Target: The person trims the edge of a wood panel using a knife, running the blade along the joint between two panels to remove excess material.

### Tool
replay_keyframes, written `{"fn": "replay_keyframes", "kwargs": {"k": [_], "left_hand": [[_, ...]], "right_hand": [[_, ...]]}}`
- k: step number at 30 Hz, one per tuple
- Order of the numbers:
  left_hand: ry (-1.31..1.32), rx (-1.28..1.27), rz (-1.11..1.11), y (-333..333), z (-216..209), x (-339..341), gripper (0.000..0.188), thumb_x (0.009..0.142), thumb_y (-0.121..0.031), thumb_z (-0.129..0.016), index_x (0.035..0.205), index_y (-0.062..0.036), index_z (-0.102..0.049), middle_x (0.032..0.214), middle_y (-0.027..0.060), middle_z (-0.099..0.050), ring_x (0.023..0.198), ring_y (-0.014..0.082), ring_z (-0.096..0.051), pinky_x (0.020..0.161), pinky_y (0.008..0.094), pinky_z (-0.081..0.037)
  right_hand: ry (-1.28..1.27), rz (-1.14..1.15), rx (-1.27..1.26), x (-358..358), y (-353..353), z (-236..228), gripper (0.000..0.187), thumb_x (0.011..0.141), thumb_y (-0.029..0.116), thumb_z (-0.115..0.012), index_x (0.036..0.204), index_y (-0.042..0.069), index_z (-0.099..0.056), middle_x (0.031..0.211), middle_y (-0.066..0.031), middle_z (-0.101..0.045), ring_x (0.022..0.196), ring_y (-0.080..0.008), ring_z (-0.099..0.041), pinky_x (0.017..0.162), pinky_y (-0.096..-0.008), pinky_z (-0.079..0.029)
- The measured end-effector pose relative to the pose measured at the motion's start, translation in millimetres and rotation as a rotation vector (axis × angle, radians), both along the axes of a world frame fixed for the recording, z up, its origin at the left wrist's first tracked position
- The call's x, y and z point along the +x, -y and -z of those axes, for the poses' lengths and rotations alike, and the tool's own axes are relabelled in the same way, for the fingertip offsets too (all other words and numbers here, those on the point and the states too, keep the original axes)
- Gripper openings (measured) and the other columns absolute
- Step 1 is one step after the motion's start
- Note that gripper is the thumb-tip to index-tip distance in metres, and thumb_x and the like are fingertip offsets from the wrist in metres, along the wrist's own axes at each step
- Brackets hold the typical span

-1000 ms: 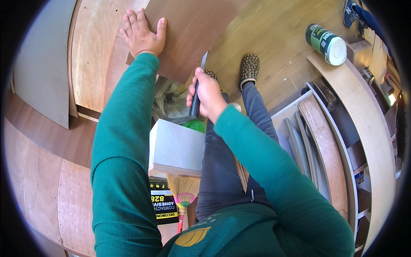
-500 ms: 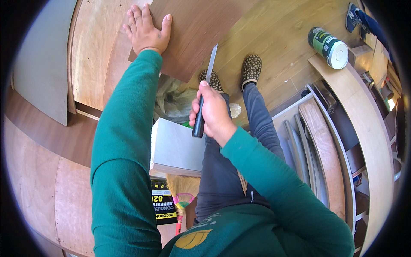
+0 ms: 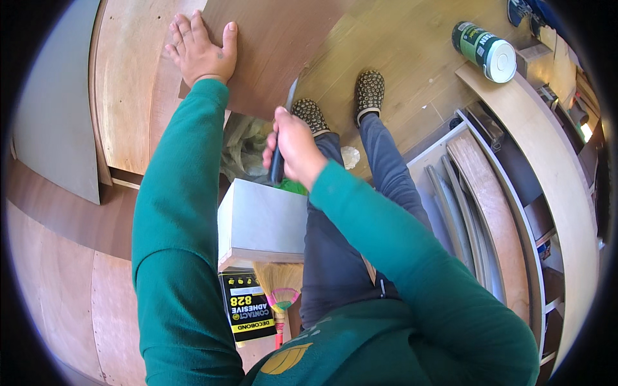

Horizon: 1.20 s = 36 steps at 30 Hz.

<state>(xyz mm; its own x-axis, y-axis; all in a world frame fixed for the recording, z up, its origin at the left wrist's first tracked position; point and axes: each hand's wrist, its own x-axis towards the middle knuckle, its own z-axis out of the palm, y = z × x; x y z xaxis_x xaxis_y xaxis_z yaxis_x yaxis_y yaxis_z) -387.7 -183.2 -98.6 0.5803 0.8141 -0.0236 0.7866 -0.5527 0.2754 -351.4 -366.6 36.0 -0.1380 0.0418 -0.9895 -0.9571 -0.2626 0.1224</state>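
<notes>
My left hand (image 3: 203, 56) lies flat with fingers spread, at the left edge of a brown wood-grain panel (image 3: 277, 45). Its fingertips reach over the paler wood surface beside that panel. Closed in my right hand (image 3: 297, 143) is the black handle of a tool with a long, narrow metal blade (image 3: 291, 96). The blade points up and away, at the panel's near right edge, and looks blurred. Whether it touches the edge, I cannot tell. Below the right hand stands a white box-like block (image 3: 267, 212).
Crumpled clear plastic (image 3: 243, 145) lies under the panel's corner. A straw broom (image 3: 278, 283) and a black-and-yellow can (image 3: 246, 309) are near my left forearm. At the right, a green-and-white container (image 3: 486, 53) stands by a shelf unit (image 3: 541, 270) holding curved strips. Another person's shoe (image 3: 517, 11) shows top right.
My right hand has moved left and slightly up, bringing the blade to the panel's edge. The left hand stays flat on the panel while the whole view shifts a little.
</notes>
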Motion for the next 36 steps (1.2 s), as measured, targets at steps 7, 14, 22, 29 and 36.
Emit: {"fn": "replay_keyframes", "kwargs": {"k": [7,14,22,29,36], "left_hand": [[-0.018,0.006,0.012,1,0,2,0.081,0.089,-0.067,-0.047,0.150,-0.0142,-0.036,0.159,0.0158,-0.026,0.150,0.0306,-0.017,0.120,0.0525,-0.008],[-0.007,-0.027,0.014,0,0,1,0.083,0.089,-0.067,-0.046,0.150,-0.0134,-0.035,0.159,0.0165,-0.025,0.150,0.0309,-0.015,0.120,0.0519,-0.007],[-0.013,-0.011,0.030,0,-2,2,0.080,0.091,-0.063,-0.047,0.149,-0.0091,-0.035,0.159,0.0174,-0.026,0.150,0.0319,-0.016,0.119,0.0545,-0.009],[-0.018,-0.034,0.021,2,-5,5,0.083,0.089,-0.066,-0.046,0.151,-0.0120,-0.034,0.159,0.0173,-0.025,0.150,0.0319,-0.014,0.120,0.0529,-0.007],[-0.024,-0.018,0.022,0,-1,1,0.082,0.089,-0.065,-0.048,0.150,-0.0122,-0.035,0.159,0.0177,-0.026,0.150,0.0321,-0.016,0.120,0.0532,-0.008]], "right_hand": [[0.019,-0.022,0.061,10,17,21,0.035,0.102,0.045,-0.045,0.092,0.011,-0.044,0.062,-0.0048,-0.048,0.047,-0.0210,-0.051,0.044,-0.0381,-0.046],[0.073,0.119,0.063,18,47,-8,0.035,0.090,0.012,-0.063,0.120,0.007,-0.045,0.060,-0.0057,-0.049,0.044,-0.0204,-0.053,0.040,-0.0360,-0.045],[0.133,0.331,0.205,32,19,32,0.081,0.087,0.007,-0.061,0.154,0.010,-0.014,0.059,-0.0041,-0.050,0.048,-0.0232,-0.057,0.045,-0.0394,-0.049],[0.112,0.323,0.211,24,14,26,0.091,0.088,0.009,-0.062,0.157,0.012,-0.003,0.062,-0.0038,-0.050,0.055,-0.0243,-0.058,0.054,-0.0405,-0.049],[0.125,0.134,0.126,19,17,-4,0.023,0.093,0.025,-0.059,0.100,0.010,-0.043,0.063,-0.0058,-0.050,0.047,-0.0223,-0.053,0.043,-0.0350,-0.045]]}}
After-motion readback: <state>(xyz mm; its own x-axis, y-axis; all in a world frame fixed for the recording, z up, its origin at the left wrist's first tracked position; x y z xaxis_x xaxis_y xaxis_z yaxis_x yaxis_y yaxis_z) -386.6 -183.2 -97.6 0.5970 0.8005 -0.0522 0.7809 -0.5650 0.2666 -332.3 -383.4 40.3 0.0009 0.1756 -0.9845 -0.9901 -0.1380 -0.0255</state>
